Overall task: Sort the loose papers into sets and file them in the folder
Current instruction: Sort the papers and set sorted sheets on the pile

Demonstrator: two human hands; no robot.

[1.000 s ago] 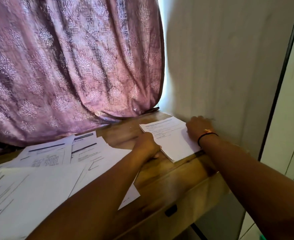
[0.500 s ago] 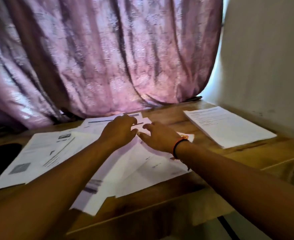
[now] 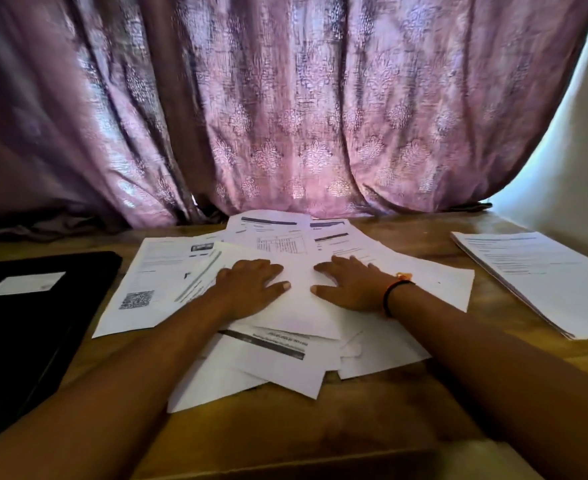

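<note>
Left grip [image 3: 251, 289] was released: palm down, fingers straight, flat on the top blank sheet [image 3: 297, 315] of the loose papers [image 3: 278, 362]; nothing pinched. Right grip [image 3: 351, 289] was the same, flat on that sheet just beside the left, thumbs pointing at each other with a gap between them; black-and-orange wristband [image 3: 394, 292] on the right wrist.

Versus 0.5 s earlier: both grips were already on the pile, closer together, left fingers curled over an upper sheet; they had since spread apart and flattened. Versus 1.0 s earlier: both had been on the squared stack [image 3: 541, 278] at the right end by the wall [image 3: 579, 150]; they had come off it and moved to the pile.

Loose papers lay fanned and overlapping mid-table, some printed face up, one with a QR code [image 3: 136, 299] at the left edge of the pile, a few corners near the front edge; unsorted. Squared stack sat well apart to the right, untouched. Black folder [image 3: 33, 334] lay closed at the left on the table [image 3: 372, 410], white label on its cover, just beside the pile; it was not in view earlier. Mauve patterned curtain [image 3: 285, 116] hung behind, hem on the table.
</note>
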